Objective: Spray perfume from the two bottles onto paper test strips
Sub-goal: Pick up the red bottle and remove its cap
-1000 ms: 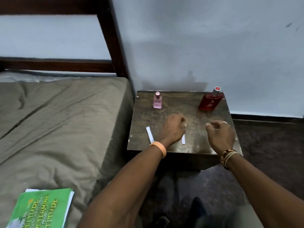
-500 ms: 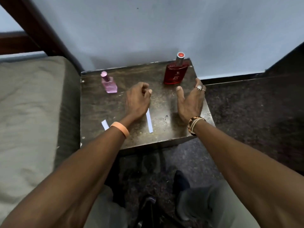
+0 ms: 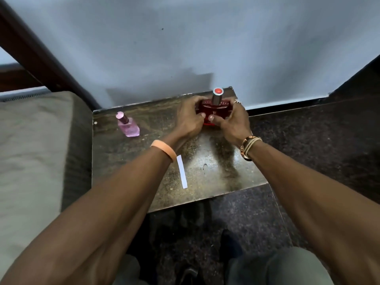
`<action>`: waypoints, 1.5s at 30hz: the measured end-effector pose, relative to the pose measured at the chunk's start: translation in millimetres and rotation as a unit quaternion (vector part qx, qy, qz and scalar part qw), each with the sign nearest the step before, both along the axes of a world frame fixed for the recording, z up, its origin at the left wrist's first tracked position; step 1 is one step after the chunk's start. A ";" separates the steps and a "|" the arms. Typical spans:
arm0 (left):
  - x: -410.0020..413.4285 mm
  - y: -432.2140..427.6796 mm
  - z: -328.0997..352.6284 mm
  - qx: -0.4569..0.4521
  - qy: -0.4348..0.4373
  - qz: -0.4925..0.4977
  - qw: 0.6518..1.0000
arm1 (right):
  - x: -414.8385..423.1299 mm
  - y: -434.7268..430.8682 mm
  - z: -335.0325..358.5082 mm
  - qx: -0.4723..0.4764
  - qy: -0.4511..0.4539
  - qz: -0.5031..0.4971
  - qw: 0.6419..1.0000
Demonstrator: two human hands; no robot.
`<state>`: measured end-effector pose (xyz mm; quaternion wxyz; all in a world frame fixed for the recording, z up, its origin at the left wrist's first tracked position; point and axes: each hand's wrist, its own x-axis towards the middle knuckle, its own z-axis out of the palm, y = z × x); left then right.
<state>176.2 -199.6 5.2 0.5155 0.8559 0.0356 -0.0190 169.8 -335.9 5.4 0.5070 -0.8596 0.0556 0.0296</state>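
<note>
Gripping the red bottle (image 3: 214, 109) with both hands, far right on the counter (image 3: 207, 173), close to the wall (image 3: 185, 48). Left hand (image 3: 190, 118) curled round its left side. Right hand (image 3: 233, 123) curled round its right side. Thumbs almost meeting on the near face. Bottle upright, with a silver cap and a red top still on. Cannot tell if it rests on the counter or sits just above it.

Pink bottle (image 3: 128, 126) at the far left of the counter, standing up, cap on, well apart from the hands.

One white strip (image 3: 182, 171) flat in the middle of the counter, nearer than both bottles, just beside the left wrist and lying free.

Orange band (image 3: 164, 150) on the left wrist. Bracelets (image 3: 248, 147) on the right wrist, and a ring (image 3: 237, 101) on a right finger.

Bed (image 3: 30, 151) with a dull green cover to the left, right up beside the counter. Dark wood post (image 3: 41, 56) slanting up at the far left. Dark speckled floor (image 3: 308, 151) to the right and near. Grey trouser legs (image 3: 287, 266) at the near edge, low down.
</note>
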 end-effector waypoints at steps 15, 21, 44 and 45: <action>-98.0 -19.3 31.5 -0.126 0.065 -0.026 0.990 | -122.4 -8.2 13.1 -0.147 -0.001 -0.083 0.986; -126.1 -29.8 37.5 -0.120 0.064 -0.062 0.989 | -145.8 -16.4 13.9 -0.154 0.023 -0.081 0.984; -136.9 -44.2 50.0 0.065 -0.092 -0.080 0.990 | -142.1 -17.1 6.1 -0.178 0.014 -0.021 0.984; -138.0 -45.4 49.1 0.057 -0.095 -0.069 0.991 | -142.3 -17.3 5.7 -0.180 0.012 -0.019 0.983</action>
